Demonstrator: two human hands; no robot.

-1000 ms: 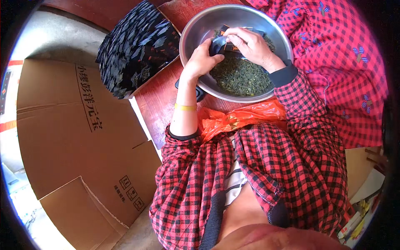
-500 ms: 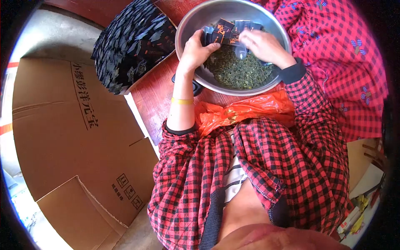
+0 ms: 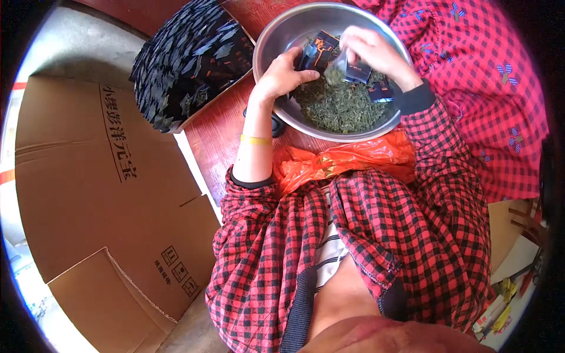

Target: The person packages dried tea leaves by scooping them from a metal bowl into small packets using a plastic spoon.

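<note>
A steel basin [image 3: 272,97] holds a bed of crumbled dried green leaves [image 3: 341,112]. Inside it, my left hand [image 3: 283,75] is closed around a black packet with orange lettering [image 3: 323,48], its thumb toward the leaves. My right hand [image 3: 372,52] pinches a small clear scoop [image 3: 336,73], which is blurred and seems to carry some leaves. Below my right fingers lies another dark packet [image 3: 358,73], partly hidden. One more black packet [image 3: 381,92] rests on the leaves near the basin's right side.
A dense stack of black packets [image 3: 185,65] stands left of the basin on the red table [image 3: 215,138]. Orange plastic bag [image 3: 347,159] lies between the basin and my body. Pink checked cloth [image 3: 477,88] covers the right. A large cardboard box [image 3: 76,165] stands at left.
My right hand has lifted slightly, and the clear scoop now seems to hold leaves. My left hand has shifted slightly right. Packets at the right of the basin show more clearly.
</note>
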